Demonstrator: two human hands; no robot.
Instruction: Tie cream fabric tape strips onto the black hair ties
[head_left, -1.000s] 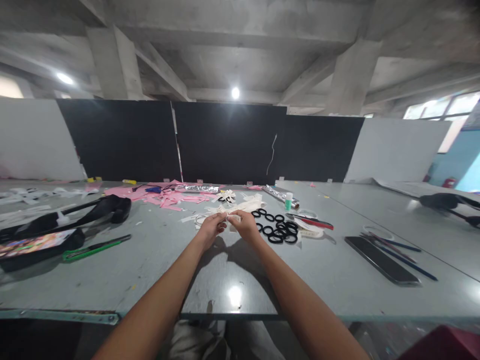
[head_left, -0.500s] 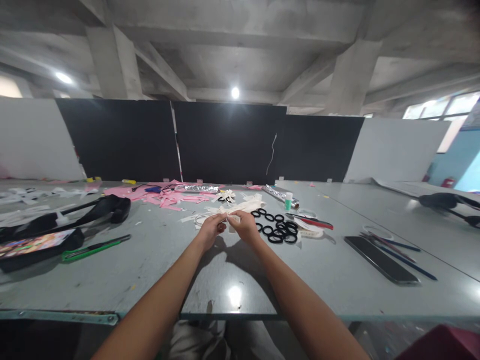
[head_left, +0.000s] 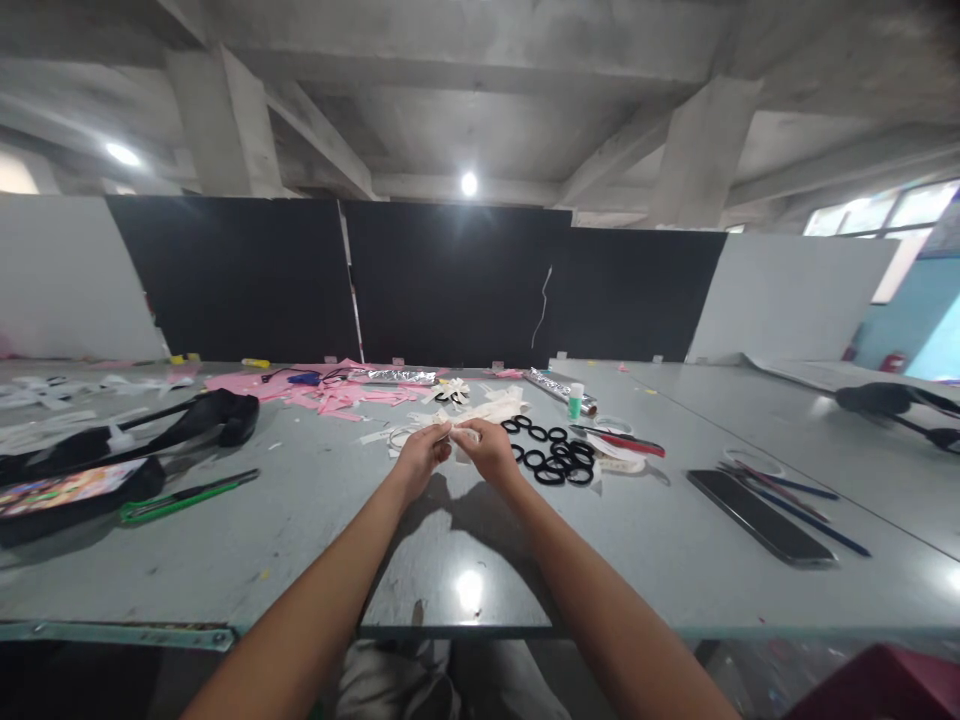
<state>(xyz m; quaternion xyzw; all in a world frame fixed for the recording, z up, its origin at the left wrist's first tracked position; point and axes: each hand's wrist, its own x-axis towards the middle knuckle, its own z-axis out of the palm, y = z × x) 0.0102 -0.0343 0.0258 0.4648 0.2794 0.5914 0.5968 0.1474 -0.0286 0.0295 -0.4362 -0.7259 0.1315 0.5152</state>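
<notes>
My left hand (head_left: 421,454) and my right hand (head_left: 484,446) meet over the middle of the table, fingertips pinched close together. Between them is a small piece of whitish paper strip (head_left: 453,432), mostly covered by the fingers. Cream paper strips (head_left: 499,405) lie loosely just beyond both hands. Right of my right hand rests a cluster of black rings (head_left: 559,460). A flower shape of cream strips (head_left: 451,391) sits farther back.
On the right are a glue stick (head_left: 575,401), a red-handled tool (head_left: 634,445), a phone (head_left: 757,515) and pencils (head_left: 817,520). A green cutter (head_left: 191,497) and black strapped gear (head_left: 217,415) lie left. Pink paper scraps (head_left: 330,395) spread behind. Dark panels (head_left: 457,285) border the table's far side.
The view has shifted very slightly. Both hands stay pinched together at the same spot, with only a tiny movement of the fingers.
</notes>
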